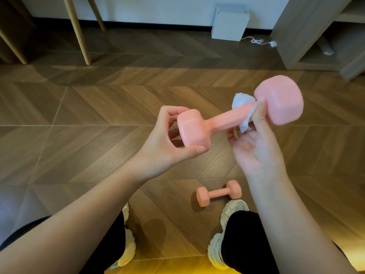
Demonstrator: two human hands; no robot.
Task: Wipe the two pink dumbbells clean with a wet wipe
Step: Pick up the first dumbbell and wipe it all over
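You have two pink dumbbells in view, one wet wipe, and both hands at work. The first dumbbell [223,119] is in the air in front of you, tilted so its far head sits higher and to your right. Your left hand [169,143] grasps its near head, thumb below and fingers curled over the top. Your right hand [256,147] pinches the wet wipe [242,99] around the handle, just beside the far head, with the thumb pressing the white sheet against the pink bar and the palm turned up towards you. The second dumbbell [219,192] lies on its side on the floor [98,115], below your hands and apart from them, just ahead of the toe of your right shoe [235,210]; your left shoe [128,244] stands to the other side.

The floor is brown wood-look tile laid in a chevron pattern. At its far edge, a white box [230,22] stands against the wall, with a white cable [256,40] coiled beside it. Pale wooden legs [78,30] slant down at the far left, and a grey shelf unit [316,36] fills the far right corner.
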